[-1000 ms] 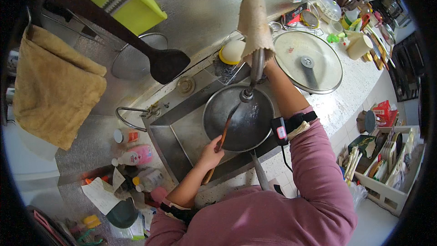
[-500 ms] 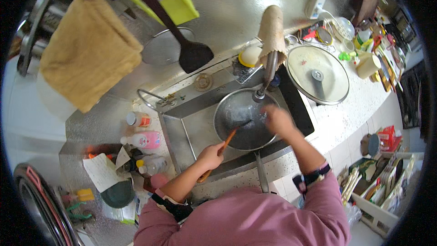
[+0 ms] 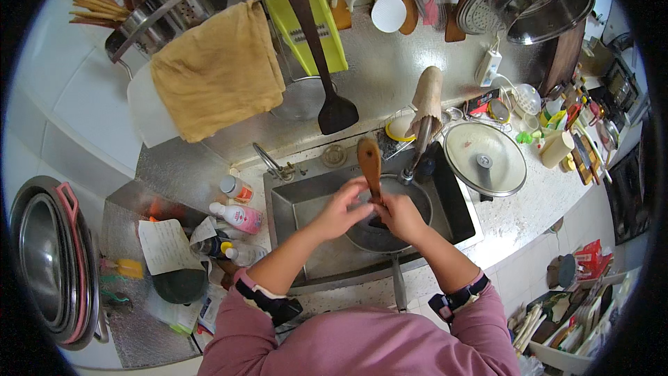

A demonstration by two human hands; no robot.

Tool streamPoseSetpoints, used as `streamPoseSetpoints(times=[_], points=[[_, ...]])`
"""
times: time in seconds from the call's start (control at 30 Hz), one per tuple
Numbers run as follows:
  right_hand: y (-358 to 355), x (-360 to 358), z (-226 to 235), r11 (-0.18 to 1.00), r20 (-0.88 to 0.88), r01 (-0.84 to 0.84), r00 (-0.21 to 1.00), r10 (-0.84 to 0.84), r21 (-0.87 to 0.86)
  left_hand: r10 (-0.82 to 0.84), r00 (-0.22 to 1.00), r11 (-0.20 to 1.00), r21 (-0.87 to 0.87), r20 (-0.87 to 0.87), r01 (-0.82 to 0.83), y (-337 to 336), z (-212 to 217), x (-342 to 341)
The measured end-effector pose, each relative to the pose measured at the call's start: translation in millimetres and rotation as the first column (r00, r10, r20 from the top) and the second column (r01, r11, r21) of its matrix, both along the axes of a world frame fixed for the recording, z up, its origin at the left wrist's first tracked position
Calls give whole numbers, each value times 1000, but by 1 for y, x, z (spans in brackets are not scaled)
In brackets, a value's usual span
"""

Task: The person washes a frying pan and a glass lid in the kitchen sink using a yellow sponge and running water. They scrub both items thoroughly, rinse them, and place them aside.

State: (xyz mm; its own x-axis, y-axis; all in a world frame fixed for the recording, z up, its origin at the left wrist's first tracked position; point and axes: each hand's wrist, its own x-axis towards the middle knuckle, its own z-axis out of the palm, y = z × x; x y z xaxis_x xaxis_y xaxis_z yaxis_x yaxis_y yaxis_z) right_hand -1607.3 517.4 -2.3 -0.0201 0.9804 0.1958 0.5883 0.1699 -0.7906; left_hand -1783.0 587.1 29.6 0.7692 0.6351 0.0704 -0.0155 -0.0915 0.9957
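A wooden spatula [image 3: 369, 159] stands up over the sink, its broad blade uppermost. My right hand [image 3: 405, 218] is closed round its lower handle. Close beside it on the left, my left hand [image 3: 339, 213] has its fingers stretched toward the handle; whether they touch it I cannot tell. Beneath both hands a dark pan [image 3: 379, 242] sits in the steel sink [image 3: 304, 264], its long handle reaching over the front edge toward me. A faucet [image 3: 408, 175] with a cloth-like sleeve on its upper part hangs over the pan's far side. Something dark under my hands is too hidden to name.
A glass lid [image 3: 485, 141] lies on the counter right of the sink. Several bottles [image 3: 240, 217] stand to the left. A black spatula [image 3: 337, 113] and a tan cloth [image 3: 217, 69] hang at the back. Stacked basins [image 3: 46, 257] are at far left.
The wooden spatula has gone from low in my left hand to upright in my right. My right hand has come left from near the faucet. The view has shifted, showing more of the back wall.
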Motion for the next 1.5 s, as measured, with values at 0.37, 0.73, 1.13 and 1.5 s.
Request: streamPoseSetpoints(times=[0.37, 0.73, 1.13, 1.5], points=[[-15, 21, 36, 986, -326, 166, 934, -146, 34, 451, 795, 800, 211, 406, -562, 107, 147, 37], [-115, 55, -74, 896, -148, 302, 920, -364, -325, 532, 782, 780, 173, 324, -602, 136, 145, 49], [-135, 98, -79, 872, 405, 366, 887, -222, -324, -170, 858, 968, -243, -485, 55, -41, -107, 15], [104, 218, -105, 950, 905, 313, 407, -123, -12, -101, 956, 159, -953, -275, -257, -193, -211, 31]])
